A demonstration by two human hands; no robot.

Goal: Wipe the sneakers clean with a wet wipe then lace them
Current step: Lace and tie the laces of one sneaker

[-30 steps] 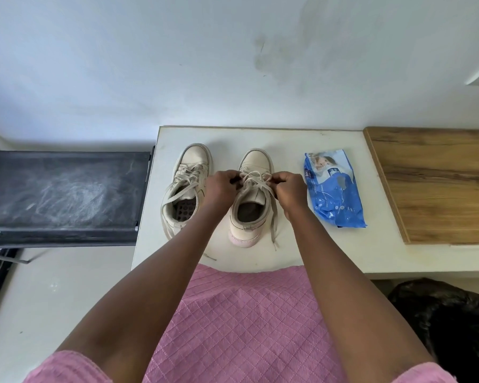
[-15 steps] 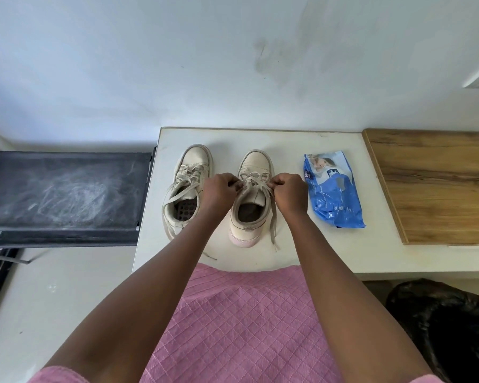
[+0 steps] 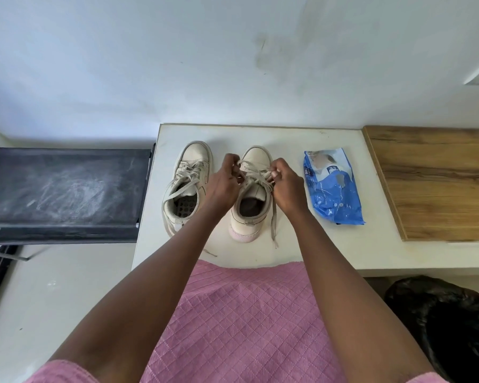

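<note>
Both hands work on the right sneaker (image 3: 250, 205), which stands on the white table (image 3: 371, 244) with its toe toward the wall. The left hand (image 3: 224, 183) is closed on the laces (image 3: 256, 176) at the left side of the shoe, and the right hand (image 3: 285, 185) pinches the laces at the right side; the fingers of each hand are pressed together on the lace. One loose lace end hangs down just below the right hand, along the side of the shoe, onto the table.

Just left of the left hand stands the left sneaker (image 3: 187, 186), almost touching its wrist, with little room between. To the right of the right hand lies the blue wipes pack (image 3: 333, 189), near but apart from it. Beyond the pack begins a wooden board (image 3: 437, 183). The near table edge is below both hands, at the pink garment (image 3: 241, 322). Left of the table edge there is a dark bench (image 3: 64, 189), and a black bag (image 3: 448, 322) is low at the right.
</note>
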